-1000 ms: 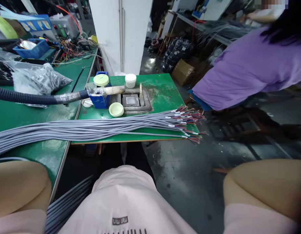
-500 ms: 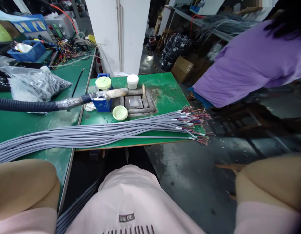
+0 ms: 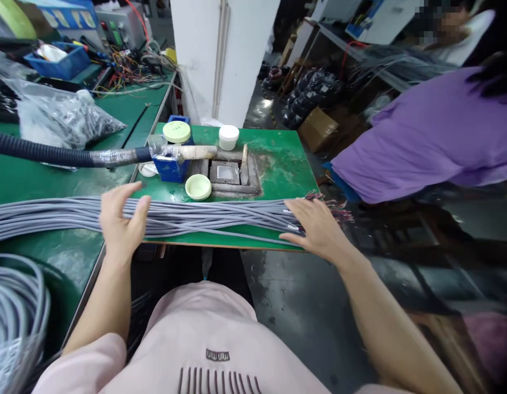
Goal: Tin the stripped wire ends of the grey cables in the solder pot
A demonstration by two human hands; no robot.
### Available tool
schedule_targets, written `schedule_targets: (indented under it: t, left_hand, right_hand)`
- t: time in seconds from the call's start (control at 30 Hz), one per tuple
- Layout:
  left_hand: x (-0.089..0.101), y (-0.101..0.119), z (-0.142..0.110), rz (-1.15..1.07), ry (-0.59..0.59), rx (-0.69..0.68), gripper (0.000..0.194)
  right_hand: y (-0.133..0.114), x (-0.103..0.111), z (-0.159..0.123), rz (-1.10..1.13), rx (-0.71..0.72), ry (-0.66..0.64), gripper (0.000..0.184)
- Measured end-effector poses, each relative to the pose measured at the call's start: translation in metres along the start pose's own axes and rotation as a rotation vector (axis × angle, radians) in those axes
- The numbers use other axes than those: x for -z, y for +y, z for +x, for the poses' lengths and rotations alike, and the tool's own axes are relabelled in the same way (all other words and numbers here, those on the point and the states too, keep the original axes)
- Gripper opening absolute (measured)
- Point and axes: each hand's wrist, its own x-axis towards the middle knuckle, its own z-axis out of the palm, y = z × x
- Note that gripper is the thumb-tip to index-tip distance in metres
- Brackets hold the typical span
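A bundle of grey cables [image 3: 212, 213] lies lengthwise along the front of the green table. My left hand [image 3: 122, 219] is over the bundle's left part, thumb and fingers spread apart. Near the stripped right ends is my right hand [image 3: 315, 227], its fingers stretched over the cables; whether it touches them is hard to tell. Coloured wire ends [image 3: 339, 210] stick out past this hand, partly covered by it. Neither hand is closed round the cables.
Behind the bundle stand a solder pot [image 3: 226, 173], a pale open tub [image 3: 198, 187], a white jar [image 3: 229, 137] and a corrugated hose [image 3: 73, 156]. Coiled grey cable [image 3: 15, 306] lies at lower left. A person in a purple shirt [image 3: 426, 131] is at right.
Both my hands have come into view over the cable bundle, left hand at its left part, right hand near the wire ends. The loose cable ends are drawn closer together. The view has shifted.
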Motion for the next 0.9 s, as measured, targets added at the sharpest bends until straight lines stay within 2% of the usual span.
schedule_targets:
  t: [0.1,0.2,0.33,0.47,0.53,0.6,0.7,0.73,0.77,0.83,0.87,0.9]
  left_hand:
    - [-0.015,-0.025,-0.016,0.119,-0.06,0.011,0.032]
    - [-0.03,-0.044,-0.028,0.239,-0.156,0.02,0.03]
    - [-0.035,-0.051,-0.032,0.278,-0.199,-0.021,0.023]
    - [-0.03,-0.036,-0.033,0.216,-0.211,-0.058,0.02]
    - [-0.032,-0.019,-0.038,0.157,-0.244,-0.107,0.021]
    - [-0.041,0.0,-0.048,0.077,-0.371,-0.22,0.022]
    - [-0.061,0.026,-0.065,0.038,-0.536,-0.372,0.024]
    - [-0.069,0.032,-0.07,0.06,-0.547,-0.378,0.023]
    - [-0.075,0.036,-0.074,0.086,-0.544,-0.363,0.023]
    - [-0.084,0.039,-0.079,0.122,-0.518,-0.321,0.023]
    - [-0.087,0.04,-0.08,0.137,-0.508,-0.305,0.024]
    - [-0.088,0.041,-0.08,0.152,-0.507,-0.299,0.024]
  right_hand:
    - [0.023,-0.043,0.006,-0.043,0.066,-0.108,0.047]
    - [0.043,-0.064,0.013,-0.023,0.071,-0.125,0.037]
    - [0.056,-0.07,0.023,0.033,-0.01,-0.12,0.04]
    - [0.053,-0.063,0.026,0.077,-0.039,-0.12,0.046]
    - [0.041,-0.05,0.026,0.053,-0.056,-0.078,0.048]
    - [0.019,-0.033,0.025,0.096,-0.078,-0.029,0.047]
    - [-0.031,-0.019,0.013,0.385,-0.204,0.059,0.031]
    - [-0.05,-0.021,0.007,0.575,-0.268,-0.007,0.025]
    - [-0.067,-0.027,0.0,0.797,-0.317,-0.145,0.023]
    - [-0.098,-0.047,-0.014,1.205,-0.432,-0.423,0.029]
    - [-0.11,-0.059,-0.02,1.355,-0.503,-0.495,0.034]
    - [-0.12,-0.07,-0.024,1.467,-0.583,-0.5,0.037]
